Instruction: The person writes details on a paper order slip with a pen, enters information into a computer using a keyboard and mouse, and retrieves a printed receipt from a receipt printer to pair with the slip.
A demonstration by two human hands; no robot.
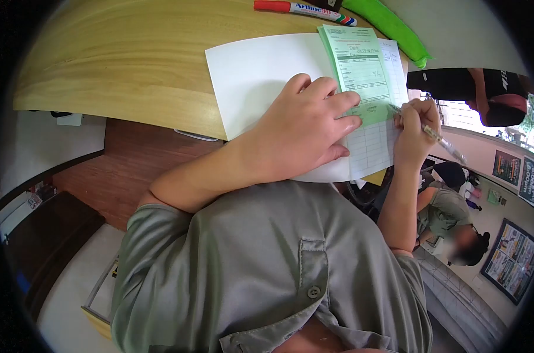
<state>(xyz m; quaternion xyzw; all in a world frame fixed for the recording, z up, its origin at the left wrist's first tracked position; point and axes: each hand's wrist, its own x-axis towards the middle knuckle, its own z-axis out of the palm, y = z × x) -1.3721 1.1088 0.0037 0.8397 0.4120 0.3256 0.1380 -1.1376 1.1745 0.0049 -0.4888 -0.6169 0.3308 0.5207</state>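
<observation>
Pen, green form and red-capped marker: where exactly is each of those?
Pen (446,146): head view, on its exposed barrel, away from the tip.
Green form (362,72): head view, on its printed face.
Red-capped marker (307,9): head view, on its lettered white barrel.

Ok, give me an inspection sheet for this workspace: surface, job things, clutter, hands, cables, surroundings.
Surface: pale wooden desk, grain visible.
Job's things: green form, printed and partly handwritten, lying on an open booklet; pen with its tip at the form's lower right.
Clutter: red-and-white marker and long green item beyond the booklet.
Hands: left hand rests across the booklet and the form's edge; right hand grips the pen.
Cables: nothing seen.
Surroundings: person in a grey-green shirt and wall posters at right; another person, in dark clothing.
</observation>
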